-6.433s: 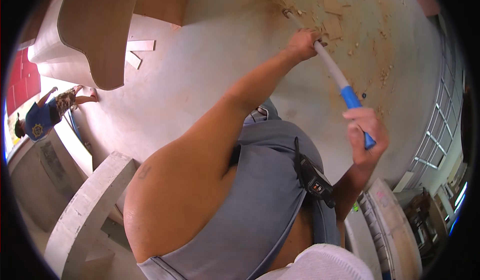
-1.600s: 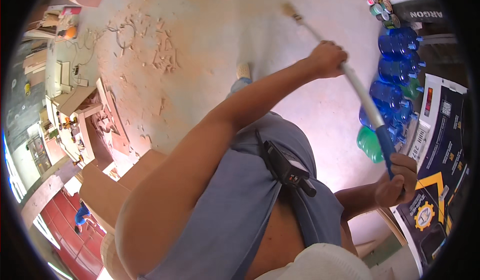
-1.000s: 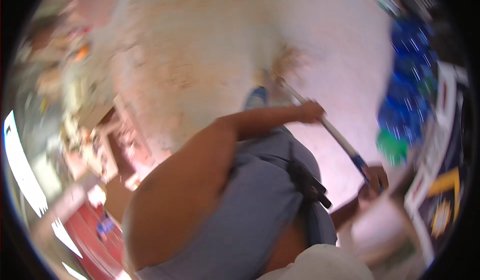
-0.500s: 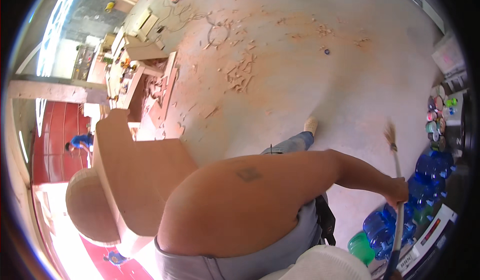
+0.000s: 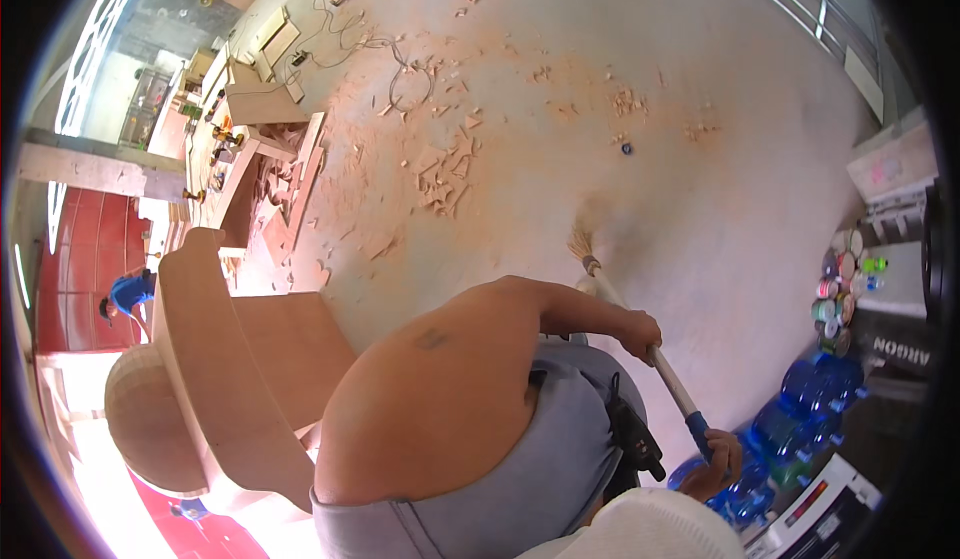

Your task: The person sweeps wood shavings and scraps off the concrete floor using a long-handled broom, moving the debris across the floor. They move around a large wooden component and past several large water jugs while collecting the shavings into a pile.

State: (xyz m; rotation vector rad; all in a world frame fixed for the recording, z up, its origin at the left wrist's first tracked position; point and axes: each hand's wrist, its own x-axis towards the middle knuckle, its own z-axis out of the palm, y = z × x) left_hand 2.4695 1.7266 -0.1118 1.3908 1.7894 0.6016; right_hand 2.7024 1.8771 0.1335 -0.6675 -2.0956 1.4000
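A long-handled broom (image 5: 672, 384) slants across the floor in front of me. Its straw bristles (image 5: 580, 246) touch or hover just over the concrete; I cannot tell which. My left hand (image 5: 637, 337) is closed around the pale middle of the handle, with that arm stretched out bare from the shoulder. Lower down in the picture, my right hand (image 5: 715, 464) wraps the blue end of the handle. A faint dusty smear lies beside the bristles. Part of my foot is hidden behind the left arm.
Wood scraps (image 5: 445, 174) and sawdust litter the floor, with a cable (image 5: 405, 79) beyond. A large curved wooden piece (image 5: 225, 359) stands close at left, near a cluttered workbench (image 5: 235, 174). Blue water jugs (image 5: 820, 384) and cans line the right. A person (image 5: 130, 294) works far left.
The broom head has swung left across the floor, and my left hand has moved left with the handle. My right hand has come into view on the handle's blue end.
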